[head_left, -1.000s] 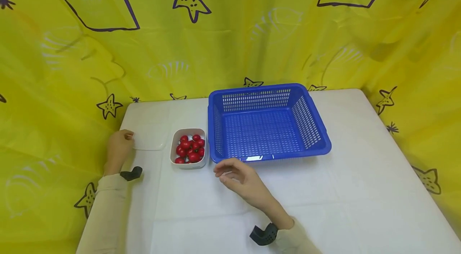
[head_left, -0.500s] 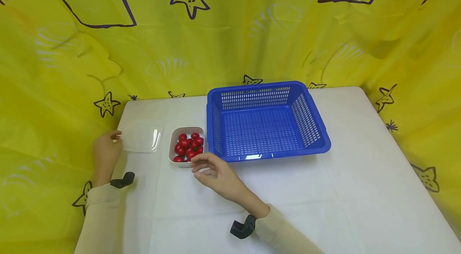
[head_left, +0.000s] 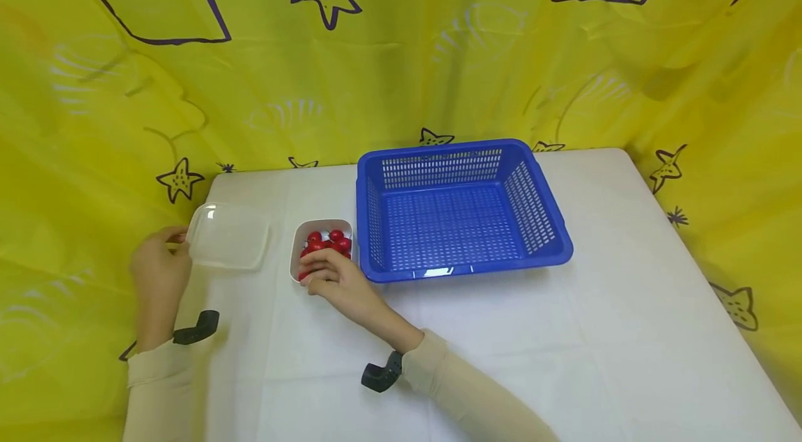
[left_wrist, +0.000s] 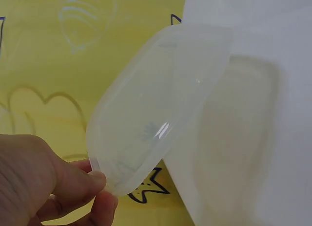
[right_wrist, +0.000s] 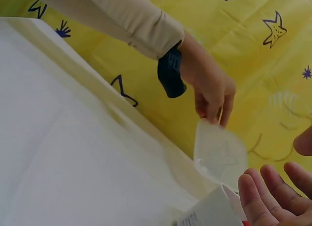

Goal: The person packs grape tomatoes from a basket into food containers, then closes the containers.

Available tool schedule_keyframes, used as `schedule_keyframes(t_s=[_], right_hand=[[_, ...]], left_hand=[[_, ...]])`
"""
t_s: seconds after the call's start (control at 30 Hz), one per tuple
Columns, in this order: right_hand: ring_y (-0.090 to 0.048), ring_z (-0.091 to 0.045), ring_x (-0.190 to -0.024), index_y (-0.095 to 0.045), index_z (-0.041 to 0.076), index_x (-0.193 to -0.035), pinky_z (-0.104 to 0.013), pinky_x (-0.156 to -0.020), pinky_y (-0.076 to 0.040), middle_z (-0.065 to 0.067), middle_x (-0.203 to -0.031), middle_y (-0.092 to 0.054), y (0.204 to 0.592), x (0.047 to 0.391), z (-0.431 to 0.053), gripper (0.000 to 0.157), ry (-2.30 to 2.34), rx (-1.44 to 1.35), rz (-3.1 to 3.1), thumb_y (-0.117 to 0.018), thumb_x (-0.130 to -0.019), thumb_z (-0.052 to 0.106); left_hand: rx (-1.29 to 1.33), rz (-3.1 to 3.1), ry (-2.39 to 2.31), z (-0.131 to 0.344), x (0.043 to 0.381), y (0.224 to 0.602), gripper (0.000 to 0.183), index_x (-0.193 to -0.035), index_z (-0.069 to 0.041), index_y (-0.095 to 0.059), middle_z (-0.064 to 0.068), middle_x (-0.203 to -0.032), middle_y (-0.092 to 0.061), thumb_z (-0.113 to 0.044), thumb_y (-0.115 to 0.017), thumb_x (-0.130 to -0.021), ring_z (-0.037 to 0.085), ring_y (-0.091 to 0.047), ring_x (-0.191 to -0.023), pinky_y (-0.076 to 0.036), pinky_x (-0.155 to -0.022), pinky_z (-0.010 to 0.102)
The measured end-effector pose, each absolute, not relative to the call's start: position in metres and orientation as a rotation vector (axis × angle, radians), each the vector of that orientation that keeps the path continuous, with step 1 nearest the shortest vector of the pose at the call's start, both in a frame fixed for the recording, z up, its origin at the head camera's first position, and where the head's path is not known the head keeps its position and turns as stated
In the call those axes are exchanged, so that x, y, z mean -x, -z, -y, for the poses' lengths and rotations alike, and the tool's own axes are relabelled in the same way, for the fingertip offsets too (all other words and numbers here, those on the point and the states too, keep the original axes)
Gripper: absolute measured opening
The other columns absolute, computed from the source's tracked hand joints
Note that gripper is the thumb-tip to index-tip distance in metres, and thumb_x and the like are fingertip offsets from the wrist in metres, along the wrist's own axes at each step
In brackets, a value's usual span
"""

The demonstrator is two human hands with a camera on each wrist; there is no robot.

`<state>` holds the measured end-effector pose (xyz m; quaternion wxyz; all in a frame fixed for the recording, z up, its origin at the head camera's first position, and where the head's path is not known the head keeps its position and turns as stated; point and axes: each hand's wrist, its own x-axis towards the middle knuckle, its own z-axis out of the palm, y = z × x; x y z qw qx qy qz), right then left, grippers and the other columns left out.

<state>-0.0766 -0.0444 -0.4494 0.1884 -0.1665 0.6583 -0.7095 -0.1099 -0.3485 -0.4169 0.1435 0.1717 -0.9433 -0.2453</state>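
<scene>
My left hand pinches the edge of a translucent plastic lid between thumb and fingers, at the table's left side. In the left wrist view the lid is held tilted, with its shadow on the white cloth beneath. A small white container holds several red cherry tomatoes. My right hand hovers over its near side and hides part of the tomatoes. In the right wrist view the right fingers are spread, thumb apart, beside the container's rim, with nothing between them.
A blue perforated plastic basket stands just right of the container. White cloth covers the table. Yellow curtains with starfish drawings hang at the back and both sides.
My right hand has moved left from the basket's front corner to over the tomato container. My left hand has carried the lid a little left and tilted it.
</scene>
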Motion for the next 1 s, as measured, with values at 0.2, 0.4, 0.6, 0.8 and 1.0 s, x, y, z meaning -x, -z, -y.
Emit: schedule_keyframes(t_s=[0.2, 0.4, 0.6, 0.8, 1.0], right_hand=[[-0.068, -0.016, -0.107, -0.057, 0.009, -0.131, -0.02, -0.086, -0.058, -0.008, -0.126, -0.066, 0.452, 0.089, 0.063, 0.038, 1.992, 0.396, -1.865, -0.061, -0.094, 0.016], [-0.068, -0.015, -0.111, -0.056, 0.009, -0.134, -0.021, -0.092, -0.056, -0.009, -0.128, -0.067, 0.453, 0.101, 0.072, 0.041, 1.983, 0.39, -1.896, -0.06, -0.096, 0.02], [-0.067, -0.02, -0.115, -0.055, 0.007, -0.137, -0.022, -0.097, -0.055, -0.013, -0.128, -0.067, 0.45, 0.112, 0.077, 0.041, 2.001, 0.422, -1.894, -0.059, -0.098, 0.02], [-0.068, -0.015, -0.114, -0.053, 0.012, -0.14, -0.023, -0.098, -0.054, -0.009, -0.129, -0.067, 0.446, 0.116, 0.078, 0.044, 1.992, 0.421, -1.919, -0.06, -0.098, 0.024], [-0.071, -0.025, -0.104, -0.056, 0.006, -0.134, -0.032, -0.087, -0.061, -0.016, -0.121, -0.069, 0.449, 0.121, 0.082, 0.038, 2.103, 0.344, -1.872, -0.062, -0.096, 0.012]], left_hand=[[-0.502, 2.7, 0.691, 0.341, 0.098, 0.402, 0.026, -0.115, -0.003, -0.071, 0.017, -0.101, -0.071, -0.012, -0.058, -0.094, -0.006, -0.053, -0.064, -0.036, -0.059, 0.014], [-0.472, 2.702, 0.715, 0.333, 0.089, 0.392, 0.025, -0.115, -0.005, -0.072, 0.016, -0.102, -0.071, -0.01, -0.061, -0.093, -0.03, -0.031, -0.062, -0.035, -0.054, 0.005], [-0.46, 2.679, 0.79, 0.324, 0.083, 0.388, 0.025, -0.115, -0.005, -0.072, 0.016, -0.103, -0.072, -0.01, -0.062, -0.093, -0.028, -0.039, -0.059, -0.04, -0.047, 0.004], [-0.483, 2.657, 0.833, 0.317, 0.081, 0.387, 0.026, -0.117, -0.005, -0.072, 0.017, -0.105, -0.071, -0.011, -0.061, -0.094, -0.026, -0.04, -0.058, -0.041, -0.047, 0.005], [-0.48, 2.644, 0.855, 0.31, 0.08, 0.388, 0.026, -0.119, -0.009, -0.071, 0.015, -0.105, -0.071, -0.011, -0.061, -0.095, -0.023, -0.043, -0.06, -0.042, -0.049, 0.004]])
